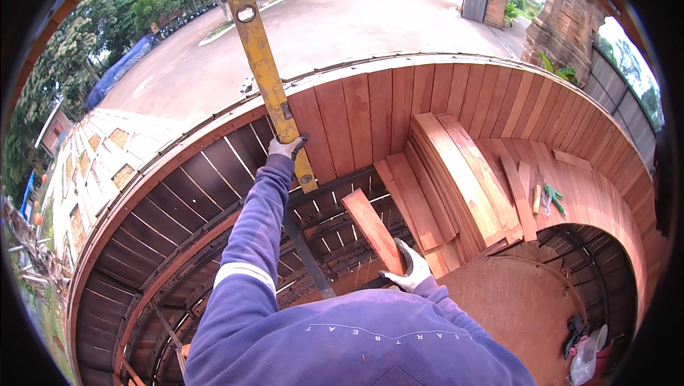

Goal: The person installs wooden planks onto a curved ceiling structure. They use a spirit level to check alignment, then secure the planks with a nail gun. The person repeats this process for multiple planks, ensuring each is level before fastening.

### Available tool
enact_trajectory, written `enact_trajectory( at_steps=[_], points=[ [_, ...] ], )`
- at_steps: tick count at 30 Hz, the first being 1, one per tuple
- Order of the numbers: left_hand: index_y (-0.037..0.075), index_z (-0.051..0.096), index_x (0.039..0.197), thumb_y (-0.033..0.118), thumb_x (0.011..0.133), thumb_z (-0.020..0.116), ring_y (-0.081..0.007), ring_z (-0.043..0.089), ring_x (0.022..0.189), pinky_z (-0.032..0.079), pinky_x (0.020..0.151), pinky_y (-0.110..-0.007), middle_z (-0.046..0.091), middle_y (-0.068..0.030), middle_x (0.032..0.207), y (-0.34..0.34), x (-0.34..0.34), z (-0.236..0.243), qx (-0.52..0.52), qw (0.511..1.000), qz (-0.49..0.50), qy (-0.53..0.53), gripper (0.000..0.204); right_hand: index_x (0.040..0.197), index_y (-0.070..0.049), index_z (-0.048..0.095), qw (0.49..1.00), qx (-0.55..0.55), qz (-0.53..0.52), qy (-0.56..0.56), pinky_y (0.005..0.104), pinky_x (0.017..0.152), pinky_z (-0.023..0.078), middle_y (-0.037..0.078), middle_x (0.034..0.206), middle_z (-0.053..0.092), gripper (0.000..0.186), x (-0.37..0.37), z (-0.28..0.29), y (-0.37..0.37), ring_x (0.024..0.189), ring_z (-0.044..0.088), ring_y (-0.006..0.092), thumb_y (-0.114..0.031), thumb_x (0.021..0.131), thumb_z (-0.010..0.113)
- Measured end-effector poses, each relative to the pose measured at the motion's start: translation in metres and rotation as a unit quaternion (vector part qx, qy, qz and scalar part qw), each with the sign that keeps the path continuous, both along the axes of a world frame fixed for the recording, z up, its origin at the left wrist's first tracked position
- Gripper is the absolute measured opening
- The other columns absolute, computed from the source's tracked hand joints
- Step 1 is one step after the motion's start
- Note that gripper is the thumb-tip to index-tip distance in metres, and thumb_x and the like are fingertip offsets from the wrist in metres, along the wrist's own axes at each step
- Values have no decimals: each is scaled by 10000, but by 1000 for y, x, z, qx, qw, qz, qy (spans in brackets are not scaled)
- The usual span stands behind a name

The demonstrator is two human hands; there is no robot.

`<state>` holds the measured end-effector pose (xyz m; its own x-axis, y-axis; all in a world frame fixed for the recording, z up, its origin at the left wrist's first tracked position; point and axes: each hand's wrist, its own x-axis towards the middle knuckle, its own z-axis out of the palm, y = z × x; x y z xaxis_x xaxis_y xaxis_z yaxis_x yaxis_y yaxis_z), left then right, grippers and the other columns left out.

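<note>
My left hand [287,148], in a pale glove, is closed around a long yellow spirit level [265,65]. The level stands tilted against the curved backrest wall [360,119], beside the last reddish slat, and its top reaches over the rim. Its lower end comes down near the dark metal frame [308,251]. My right hand [413,270], gloved too, grips the near end of a short reddish wooden board [372,226]. That board lies or hovers over the open part of the frame; I cannot tell which. Part of the right palm is hidden behind it.
Loose wooden boards [463,172] are stacked on the bench right of my right hand. Farther right lie green-handled pliers [554,197] and a tool with a wooden handle [536,199]. A plastic bag [586,357] rests on the round floor [506,308]. Open gaps show between frame bars at left.
</note>
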<state>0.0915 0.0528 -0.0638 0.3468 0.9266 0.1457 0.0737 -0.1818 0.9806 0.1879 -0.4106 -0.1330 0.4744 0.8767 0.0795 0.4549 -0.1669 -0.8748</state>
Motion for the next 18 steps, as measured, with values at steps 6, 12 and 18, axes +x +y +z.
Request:
enact_trajectory(
  at_steps=[6, 12, 18],
  points=[
    [12, 675, 970, 147, 726, 822, -119, 620, 703, 495, 655, -269, 689, -28, 856, 1, -3, -2, -8, 997, -44, -70, 315, 1373, 30, 410, 998, -41, 13, -40, 366, 1050, 409, 207, 1319, 526, 1002, 2, 8, 1, 1222, 528, 276, -450, 620, 864],
    [-3, 652, 997, 54, 758, 772, -133, 634, 742, 520, 694, -266, 681, -40, 889, 0, -2, 0, -17, 999, -26, -44, 273, 1391, -14, 403, 998, -45, 32, -39, 380, 1051, 411, 199, 1346, 502, 995, 6, 3, 2, 1236, 511, 311, -510, 637, 822],
    [-15, 639, 1019, 4, 774, 747, -143, 648, 773, 536, 721, -267, 685, -56, 921, 3, -5, -3, -20, 999, -16, -44, 268, 1371, 17, 417, 998, -20, 38, -49, 365, 1043, 417, 204, 1300, 545, 1016, 11, -8, 5, 1203, 546, 286, -473, 604, 868]
  ],
)
